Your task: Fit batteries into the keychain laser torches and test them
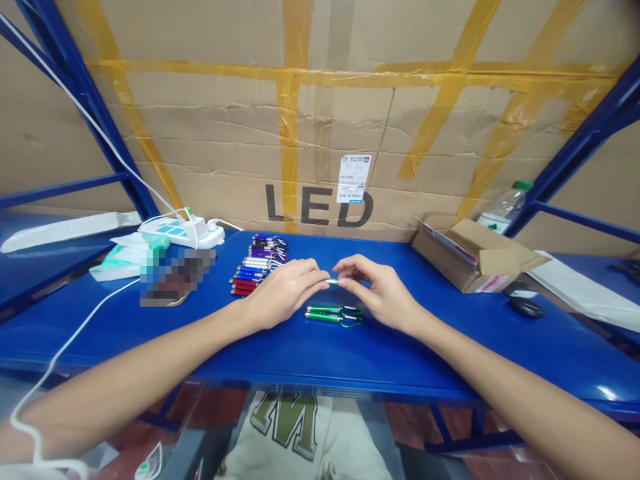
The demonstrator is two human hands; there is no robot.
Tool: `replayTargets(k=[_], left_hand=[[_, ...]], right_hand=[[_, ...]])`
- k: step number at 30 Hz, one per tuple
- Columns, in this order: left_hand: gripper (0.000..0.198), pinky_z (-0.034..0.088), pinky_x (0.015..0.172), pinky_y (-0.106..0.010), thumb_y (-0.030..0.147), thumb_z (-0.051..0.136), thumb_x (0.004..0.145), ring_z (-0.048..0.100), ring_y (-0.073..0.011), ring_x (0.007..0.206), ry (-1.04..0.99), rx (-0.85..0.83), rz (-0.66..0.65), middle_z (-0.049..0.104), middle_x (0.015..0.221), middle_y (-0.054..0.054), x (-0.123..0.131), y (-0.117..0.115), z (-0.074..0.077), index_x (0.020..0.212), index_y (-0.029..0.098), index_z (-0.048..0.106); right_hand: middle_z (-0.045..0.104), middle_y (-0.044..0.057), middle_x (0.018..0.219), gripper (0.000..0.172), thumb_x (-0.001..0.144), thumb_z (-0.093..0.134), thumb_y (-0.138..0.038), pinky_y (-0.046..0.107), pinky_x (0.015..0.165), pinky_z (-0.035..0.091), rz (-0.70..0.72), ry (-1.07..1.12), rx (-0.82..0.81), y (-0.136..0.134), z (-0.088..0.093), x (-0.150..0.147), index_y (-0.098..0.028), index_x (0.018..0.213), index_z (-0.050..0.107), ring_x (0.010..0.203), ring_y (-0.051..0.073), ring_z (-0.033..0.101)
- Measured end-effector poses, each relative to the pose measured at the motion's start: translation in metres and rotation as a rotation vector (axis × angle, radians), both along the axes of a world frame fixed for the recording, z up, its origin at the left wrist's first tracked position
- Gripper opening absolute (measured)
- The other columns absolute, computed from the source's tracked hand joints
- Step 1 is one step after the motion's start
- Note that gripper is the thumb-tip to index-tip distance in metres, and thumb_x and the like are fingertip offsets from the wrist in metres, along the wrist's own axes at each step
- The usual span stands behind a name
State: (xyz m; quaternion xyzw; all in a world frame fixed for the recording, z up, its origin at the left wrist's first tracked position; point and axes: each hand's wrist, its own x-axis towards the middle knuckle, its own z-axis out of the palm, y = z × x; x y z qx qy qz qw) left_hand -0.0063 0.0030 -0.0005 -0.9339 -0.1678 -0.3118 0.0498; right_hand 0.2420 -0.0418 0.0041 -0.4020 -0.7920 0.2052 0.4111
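My left hand (285, 288) and my right hand (377, 288) meet over the blue table (320, 350), both pinched on the ends of one small green keychain flashlight (331, 283). Just below them two more green flashlights with carabiner clips (334, 315) lie side by side on the table. A row of several purple, blue and red flashlights (257, 264) lies to the left of my left hand.
An open cardboard box (473, 257) stands at the right, with a plastic bottle (503, 207) behind it and a black mouse (526, 307) beside it. A white power strip (183, 231) and teal packets (125, 260) sit at the left. A large cardboard sheet marked LED (320, 133) closes the back.
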Motion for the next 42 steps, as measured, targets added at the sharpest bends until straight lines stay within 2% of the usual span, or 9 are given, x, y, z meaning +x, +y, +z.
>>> replayTargets(k=[8, 12, 17, 19, 23, 26, 30, 38, 42], left_hand=[[0.033, 0.055, 0.083, -0.035, 0.031, 0.043, 0.117, 0.066, -0.0209, 0.090, 0.035, 0.130, 0.034, 0.072, 0.103, -0.011, 0.000, 0.000, 0.001, 0.119, 0.013, 0.072], [0.032, 0.056, 0.084, -0.036, 0.031, 0.046, 0.116, 0.067, -0.0213, 0.092, 0.015, 0.056, 0.021, 0.072, 0.103, -0.010, 0.000, 0.003, 0.001, 0.120, 0.014, 0.072], [0.029, 0.057, 0.093, -0.040, 0.033, 0.050, 0.115, 0.069, -0.0232, 0.101, -0.053, -0.060, 0.030, 0.073, 0.108, -0.010, 0.000, 0.007, 0.001, 0.123, 0.016, 0.072], [0.027, 0.056, 0.095, -0.041, 0.033, 0.052, 0.114, 0.069, -0.0238, 0.103, -0.064, -0.088, 0.049, 0.073, 0.110, -0.010, -0.001, 0.008, 0.001, 0.124, 0.018, 0.072], [0.024, 0.056, 0.098, -0.043, 0.033, 0.055, 0.113, 0.069, -0.0247, 0.107, -0.076, -0.130, 0.082, 0.073, 0.115, -0.010, -0.002, 0.009, 0.001, 0.123, 0.020, 0.072], [0.022, 0.055, 0.100, -0.044, 0.032, 0.057, 0.112, 0.068, -0.0252, 0.109, -0.081, -0.134, 0.085, 0.072, 0.116, -0.010, -0.002, 0.009, 0.002, 0.123, 0.020, 0.071], [0.018, 0.054, 0.101, -0.046, 0.029, 0.060, 0.111, 0.067, -0.0259, 0.110, -0.092, -0.140, 0.085, 0.071, 0.117, -0.010, -0.002, 0.008, 0.002, 0.120, 0.019, 0.070], [0.018, 0.055, 0.101, -0.046, 0.031, 0.060, 0.110, 0.068, -0.0263, 0.111, -0.075, -0.154, 0.099, 0.072, 0.118, -0.010, -0.001, 0.008, 0.001, 0.120, 0.020, 0.070], [0.018, 0.055, 0.100, -0.046, 0.031, 0.060, 0.110, 0.068, -0.0259, 0.110, -0.083, -0.154, 0.095, 0.072, 0.117, -0.009, 0.000, 0.007, 0.002, 0.120, 0.020, 0.070]], right_hand=[[0.075, 0.003, 0.098, 0.016, 0.099, 0.072, -0.037, 0.039, 0.086, 0.056, 0.050, 0.160, -0.151, 0.005, -0.003, -0.001, -0.026, 0.109, 0.070, 0.091, 0.022, 0.069], [0.075, 0.004, 0.099, 0.021, 0.095, 0.075, -0.041, 0.039, 0.086, 0.056, 0.035, 0.205, -0.193, 0.007, -0.004, -0.002, -0.025, 0.107, 0.071, 0.092, 0.023, 0.069], [0.076, 0.004, 0.101, 0.022, 0.098, 0.071, -0.044, 0.040, 0.087, 0.055, -0.029, 0.191, -0.145, 0.012, -0.005, 0.003, -0.025, 0.109, 0.070, 0.093, 0.024, 0.070], [0.076, 0.004, 0.100, 0.017, 0.102, 0.066, -0.041, 0.040, 0.087, 0.055, -0.091, 0.129, -0.094, 0.016, -0.006, 0.007, -0.026, 0.110, 0.068, 0.090, 0.024, 0.070], [0.077, 0.007, 0.104, 0.009, 0.102, 0.061, -0.027, 0.043, 0.089, 0.051, -0.262, -0.216, 0.086, 0.022, -0.008, 0.017, -0.025, 0.107, 0.068, 0.098, 0.028, 0.067], [0.075, 0.008, 0.109, 0.010, 0.101, 0.060, -0.020, 0.042, 0.090, 0.049, -0.286, -0.420, 0.136, 0.024, -0.011, 0.021, -0.024, 0.108, 0.066, 0.100, 0.028, 0.065], [0.071, 0.010, 0.110, 0.008, 0.101, 0.062, -0.019, 0.042, 0.091, 0.047, -0.272, -0.631, 0.114, 0.027, -0.021, 0.023, -0.022, 0.107, 0.065, 0.100, 0.029, 0.061], [0.069, 0.009, 0.102, 0.010, 0.101, 0.058, -0.014, 0.042, 0.091, 0.047, -0.253, -0.682, 0.060, 0.032, -0.026, 0.029, -0.022, 0.097, 0.062, 0.096, 0.027, 0.064], [0.068, 0.009, 0.099, 0.015, 0.106, 0.052, -0.018, 0.041, 0.088, 0.047, -0.221, -0.683, 0.067, 0.032, -0.026, 0.029, -0.022, 0.095, 0.060, 0.092, 0.027, 0.062]])
